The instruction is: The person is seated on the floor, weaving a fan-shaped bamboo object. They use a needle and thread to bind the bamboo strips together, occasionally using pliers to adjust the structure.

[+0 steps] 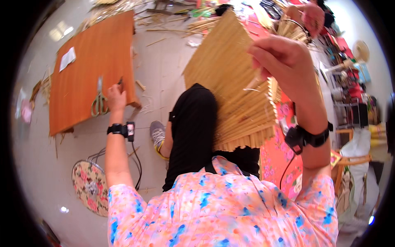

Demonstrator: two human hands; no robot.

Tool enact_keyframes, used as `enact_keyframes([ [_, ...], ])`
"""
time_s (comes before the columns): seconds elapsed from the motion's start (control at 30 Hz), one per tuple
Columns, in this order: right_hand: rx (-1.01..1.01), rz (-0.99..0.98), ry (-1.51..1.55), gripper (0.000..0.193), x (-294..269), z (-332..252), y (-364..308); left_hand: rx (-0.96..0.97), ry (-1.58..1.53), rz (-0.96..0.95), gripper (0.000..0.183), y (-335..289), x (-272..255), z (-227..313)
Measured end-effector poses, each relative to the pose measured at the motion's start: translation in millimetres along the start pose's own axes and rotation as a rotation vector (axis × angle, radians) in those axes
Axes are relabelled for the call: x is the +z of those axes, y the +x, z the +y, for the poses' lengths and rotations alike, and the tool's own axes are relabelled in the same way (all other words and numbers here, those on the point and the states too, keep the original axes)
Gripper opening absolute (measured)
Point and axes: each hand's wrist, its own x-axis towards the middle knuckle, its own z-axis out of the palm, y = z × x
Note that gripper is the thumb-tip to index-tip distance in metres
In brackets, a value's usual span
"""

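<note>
A large tan panel of flat plant strips [224, 61] with a toothed edge leans across my lap, pointing away from me. My right hand [284, 57] is raised over its right edge, thumb and fingers pinched together; what they hold, if anything, is too small to make out. A thin pale strand [251, 89] shows on the panel below that hand. To the left, my left hand [117, 99] is at the right edge of the brown wooden table [90, 53], its fingers closed on a small dark tool [120, 82]. Scissors with green handles [99, 103] lie beside it.
A white paper [68, 59] lies on the table. A round floral stool [88, 187] stands at lower left. Loose strips [201, 25] litter the floor ahead. At upper right, another person's hand [312, 18] is near a bundle of strips [291, 29]. A fan [360, 51] stands far right.
</note>
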Motion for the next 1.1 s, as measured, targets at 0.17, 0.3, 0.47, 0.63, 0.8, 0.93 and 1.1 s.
enact_keyframes([
  [0.17,-0.061,-0.032,0.119,0.013,-13,2,3,-0.062,0.172,-0.152,0.046,5,-4,14],
  [0.3,-0.119,0.152,0.071,0.013,-4,-7,3,0.237,-0.029,0.028,0.042,15,-30,70],
  [0.47,-0.368,0.107,-0.268,0.016,-4,-16,8,0.339,-1.356,-0.317,0.037,-13,-181,271],
  [0.63,-0.531,0.154,-0.386,0.018,-4,-29,9,0.436,-1.866,-0.494,0.045,-19,-222,331],
  [0.8,-0.502,0.119,-0.314,0.019,-6,-32,8,0.273,-2.013,-0.590,0.042,-24,-224,341],
  [0.93,-0.571,0.032,-0.365,0.018,-7,-37,8,0.324,-2.041,-0.593,0.036,-27,-219,349],
  [1.1,-0.400,0.054,-0.196,0.019,-10,-24,-4,0.402,-1.755,-0.668,0.018,-23,-218,338],
])
